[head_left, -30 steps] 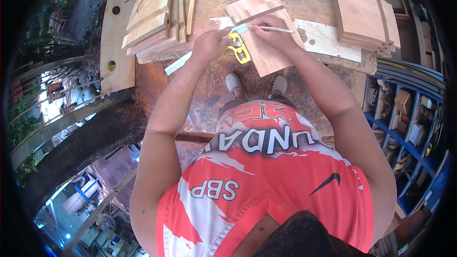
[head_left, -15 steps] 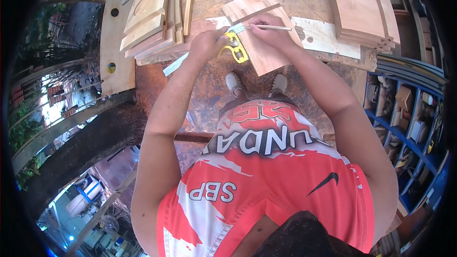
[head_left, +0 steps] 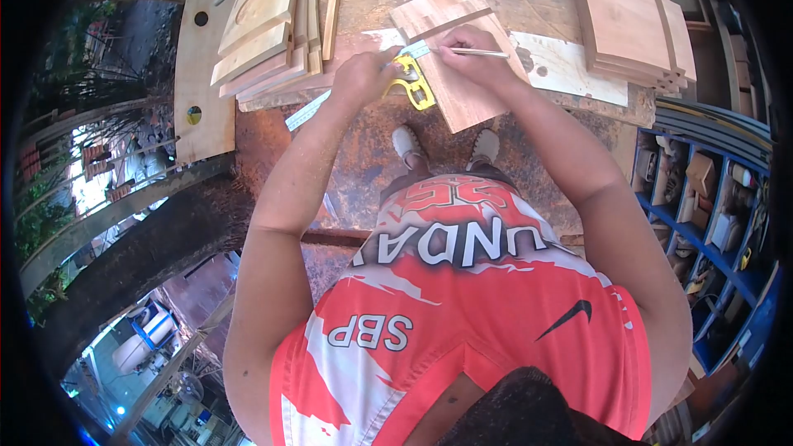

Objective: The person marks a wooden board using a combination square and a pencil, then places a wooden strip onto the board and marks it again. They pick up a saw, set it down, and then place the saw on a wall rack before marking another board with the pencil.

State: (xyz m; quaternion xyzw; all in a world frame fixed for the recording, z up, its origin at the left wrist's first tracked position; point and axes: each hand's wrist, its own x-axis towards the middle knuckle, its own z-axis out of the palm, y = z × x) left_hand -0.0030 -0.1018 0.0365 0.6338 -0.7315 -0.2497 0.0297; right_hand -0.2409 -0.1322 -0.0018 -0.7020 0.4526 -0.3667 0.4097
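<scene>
My left hand (head_left: 363,78) is closed around a combination square with a yellow head (head_left: 420,92) and a steel rule (head_left: 307,111). The yellow head lies against the left edge of a wooden board (head_left: 469,101), and the rule's short end reaches onto its face. A groove runs across the board near its far end. Resting on the board, my right hand (head_left: 471,48) grips a pencil (head_left: 489,53) close to the rule's end. The pencil's point is too small to make out.
Stacked wooden pieces (head_left: 256,33) stand on the workbench (head_left: 372,0) at the left, and grooved boards (head_left: 624,29) are piled at the right. A pale stained sheet (head_left: 570,70) lies beneath the board. Blue shelving (head_left: 702,235) is at far right.
The whole view has shifted very slightly. Both hands, the combination square and the board keep nearly the same positions relative to one another.
</scene>
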